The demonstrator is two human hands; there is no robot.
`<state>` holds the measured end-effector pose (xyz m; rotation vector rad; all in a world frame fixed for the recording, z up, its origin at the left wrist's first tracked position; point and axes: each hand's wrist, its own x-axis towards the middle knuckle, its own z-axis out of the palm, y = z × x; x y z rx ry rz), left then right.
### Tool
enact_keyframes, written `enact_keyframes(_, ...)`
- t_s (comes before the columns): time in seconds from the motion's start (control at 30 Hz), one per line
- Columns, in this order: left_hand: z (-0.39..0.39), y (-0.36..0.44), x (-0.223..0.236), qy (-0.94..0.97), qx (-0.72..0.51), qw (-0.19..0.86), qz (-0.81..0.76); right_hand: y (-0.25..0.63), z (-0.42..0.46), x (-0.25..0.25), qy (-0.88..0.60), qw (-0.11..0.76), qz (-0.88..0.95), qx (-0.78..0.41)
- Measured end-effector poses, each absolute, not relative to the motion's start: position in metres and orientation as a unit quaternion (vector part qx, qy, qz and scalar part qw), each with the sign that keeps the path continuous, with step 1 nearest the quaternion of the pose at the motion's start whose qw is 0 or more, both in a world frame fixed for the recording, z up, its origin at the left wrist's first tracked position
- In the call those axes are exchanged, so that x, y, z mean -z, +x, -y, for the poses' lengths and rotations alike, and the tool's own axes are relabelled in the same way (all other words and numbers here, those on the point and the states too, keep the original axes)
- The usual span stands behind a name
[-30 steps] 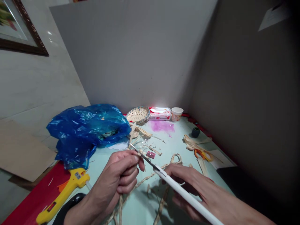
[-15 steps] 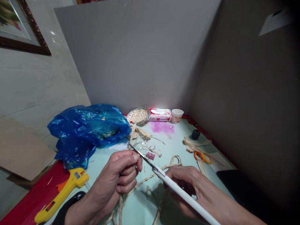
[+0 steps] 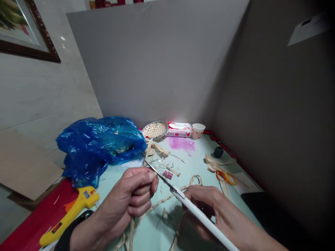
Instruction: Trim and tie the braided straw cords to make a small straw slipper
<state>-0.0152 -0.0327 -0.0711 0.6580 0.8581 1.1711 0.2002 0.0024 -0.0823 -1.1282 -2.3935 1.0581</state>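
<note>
My left hand [image 3: 138,191] is closed, thumb pressed to the curled fingers. A braided straw cord [image 3: 131,226] comes out beneath it, and a pale bit shows at its pinched tip. My right hand [image 3: 211,209] grips a white-handled tool [image 3: 199,212] with a slim, dark metal blade [image 3: 162,177]. Seen edge-on, the tool could be scissors or a knife; I cannot tell. Its blade crosses just at my left fingertips. More braided cord [image 3: 169,197] lies on the table between and beyond my hands, looping near the right one.
A yellow glue gun [image 3: 68,216] lies at left, below a blue plastic bag [image 3: 102,139]. Behind are a woven basket [image 3: 155,130], a tissue pack [image 3: 180,130] and a paper cup [image 3: 198,131]. Orange-handled scissors [image 3: 226,177], straw strips [image 3: 216,164] and a dark spool [image 3: 218,152] lie right.
The view has tilted slightly, shifting the scene a little. Both hands keep their grips, and the blade stays at my left fingertips with only slight movement.
</note>
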Motion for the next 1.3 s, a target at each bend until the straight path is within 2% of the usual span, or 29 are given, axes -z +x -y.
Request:
enact_keyframes(0.3, 0.033, -0.016, 0.067, 0.295, -0.518, 0.720, -0.354, 0.206, -0.001, 0.084, -0.365, 0.189, 0.853, -0.323)
enact_keyframes(0.47, 0.035, -0.016, 0.067, 0.289, -0.489, 0.741, -0.359, 0.206, 0.001, 0.086, -0.347, 0.170, 0.867, -0.314)
enact_keyframes(0.77, 0.035, -0.014, 0.065, 0.292, -0.494, 0.735, -0.362, 0.201, -0.004, 0.091, -0.352, 0.183, 0.858, -0.326)
enact_keyframes(1.0, 0.038, -0.016, 0.070, 0.352, -0.484, 0.722, -0.345, 0.213, -0.024, 0.088, -0.395, 0.228, 0.808, -0.373)
enact_keyframes(1.2, 0.043, -0.018, 0.069, 0.401, -0.489, 0.663, -0.400, 0.250, -0.061, 0.095, -0.533, 0.128, 0.834, -0.064)
enact_keyframes(1.3, 0.041, -0.025, 0.070, 0.384, -0.535, 0.622, -0.423, 0.257, -0.067, 0.106, -0.563, 0.077, 0.823, -0.012)
